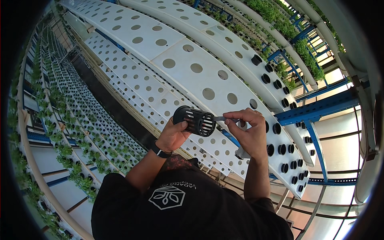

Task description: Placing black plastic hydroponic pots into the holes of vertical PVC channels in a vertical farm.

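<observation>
My left hand (173, 135) grips a black plastic net pot (196, 121) around its rim end, with the thumb on its side. The pot lies tilted sideways, its slotted base facing right. Between the thumb and fingers of my right hand (250, 127) is a narrow grey strip (221, 118), perhaps felt or cloth. The strip's left end meets the slotted base; whether it passes through a slot is hard to tell. Both hands are above a white hydroponic panel (183, 57) with rows of round holes.
Several black net pots (281, 149) sit in holes at the panel's right end. A blue steel beam (318, 106) crosses at the right. Lower perforated white panels (141, 75) lie beneath. Leafy plants (67, 153) grow in rows at left, and more greenery (273, 15) is at upper right.
</observation>
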Available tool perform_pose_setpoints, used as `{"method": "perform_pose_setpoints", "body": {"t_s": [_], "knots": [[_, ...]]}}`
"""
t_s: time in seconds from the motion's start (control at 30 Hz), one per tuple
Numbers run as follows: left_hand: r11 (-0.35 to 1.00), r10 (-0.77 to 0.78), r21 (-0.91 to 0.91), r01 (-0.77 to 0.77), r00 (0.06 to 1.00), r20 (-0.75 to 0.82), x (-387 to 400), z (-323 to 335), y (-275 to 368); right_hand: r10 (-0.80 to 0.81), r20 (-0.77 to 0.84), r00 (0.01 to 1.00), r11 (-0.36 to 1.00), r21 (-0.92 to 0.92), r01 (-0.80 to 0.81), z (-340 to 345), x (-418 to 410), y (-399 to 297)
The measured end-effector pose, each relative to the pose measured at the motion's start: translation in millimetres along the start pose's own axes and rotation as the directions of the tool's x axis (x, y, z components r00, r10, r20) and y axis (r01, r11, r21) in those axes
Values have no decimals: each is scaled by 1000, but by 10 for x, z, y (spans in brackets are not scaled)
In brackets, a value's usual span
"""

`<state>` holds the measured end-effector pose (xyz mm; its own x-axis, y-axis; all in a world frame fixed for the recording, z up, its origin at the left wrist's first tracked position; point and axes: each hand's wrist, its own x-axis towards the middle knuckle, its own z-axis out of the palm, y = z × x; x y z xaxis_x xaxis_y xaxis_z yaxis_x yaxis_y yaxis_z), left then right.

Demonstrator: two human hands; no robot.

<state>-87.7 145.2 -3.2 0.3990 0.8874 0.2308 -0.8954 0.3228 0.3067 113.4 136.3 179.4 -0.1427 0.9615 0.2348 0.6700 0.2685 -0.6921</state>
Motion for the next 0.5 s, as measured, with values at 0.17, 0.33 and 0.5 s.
{"method": "perform_pose_setpoints", "body": {"t_s": [0.17, 0.33, 0.5], "knots": [[998, 14, 58, -12, 999, -33, 28, 39, -47, -70, 66, 995, 992, -99, 77, 23, 6, -16], [999, -12, 47, 13, 999, -40, 75, 31, -85, -14, 59, 998, 998, -58, 18, 87, 32, 55], [999, -26, 42, 27, 999, -28, 135, 35, -108, -32, -48, 998, 994, -108, 27, 66, 31, 94]]}}
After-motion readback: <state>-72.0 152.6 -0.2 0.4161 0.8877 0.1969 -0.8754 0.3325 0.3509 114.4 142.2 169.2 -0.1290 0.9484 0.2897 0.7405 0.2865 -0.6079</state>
